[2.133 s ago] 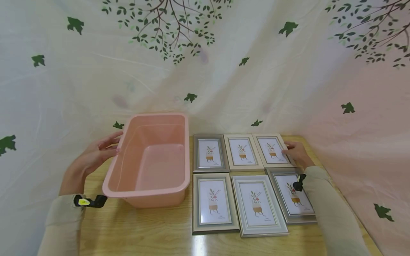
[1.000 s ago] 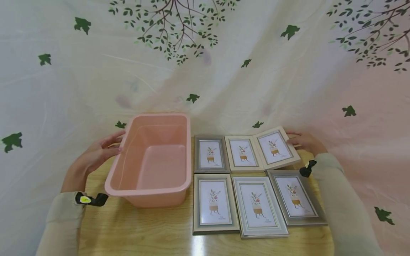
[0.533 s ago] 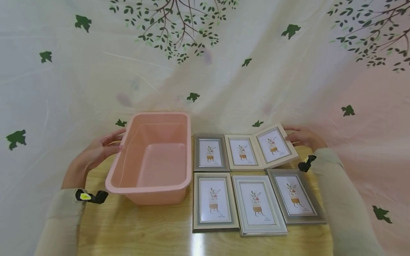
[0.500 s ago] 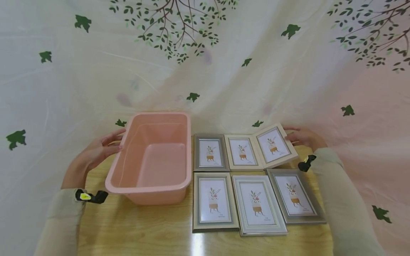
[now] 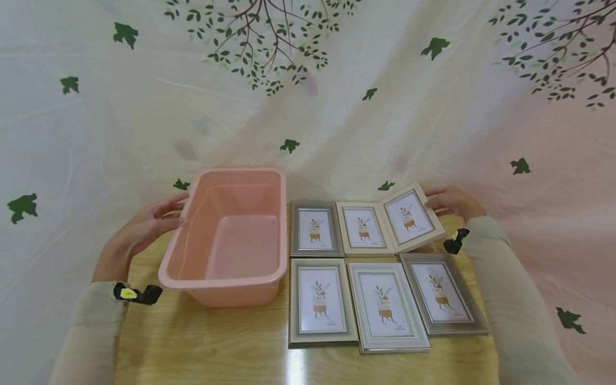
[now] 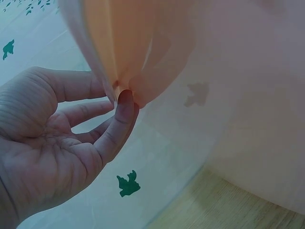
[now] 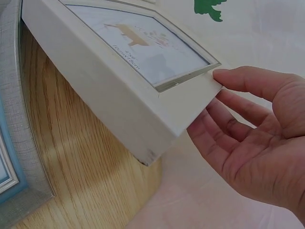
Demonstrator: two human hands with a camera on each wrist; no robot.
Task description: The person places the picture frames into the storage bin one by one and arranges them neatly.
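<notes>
My left hand [image 5: 146, 224] holds the left rim of a pink plastic basin [image 5: 222, 282], whose inside is bare. Close up in the left wrist view, fingertips [image 6: 125, 100] meet at the basin's edge. At the back right, my right hand [image 5: 454, 202] grips a cream picture frame [image 5: 389, 214] by its right edge. That edge is raised off the table, while the left side leans low by its neighbour. From the right wrist, the thumb [image 7: 245, 78] lies on the frame's face and the other fingers are underneath.
Several more frames lie face up right of the basin: a grey one [image 5: 293, 230], a second cream one [image 5: 363, 251], and a front row with a champagne one [image 5: 295, 299], a white one [image 5: 358, 299] and a pewter one [image 5: 452, 329]. A printed curtain [image 5: 337, 133] hangs behind the wooden table [image 5: 202, 342].
Two seconds ago the cream frame lay flat beside its neighbour. Its right side has since been lifted and turned by my right hand. The left hand stays at the basin rim.
</notes>
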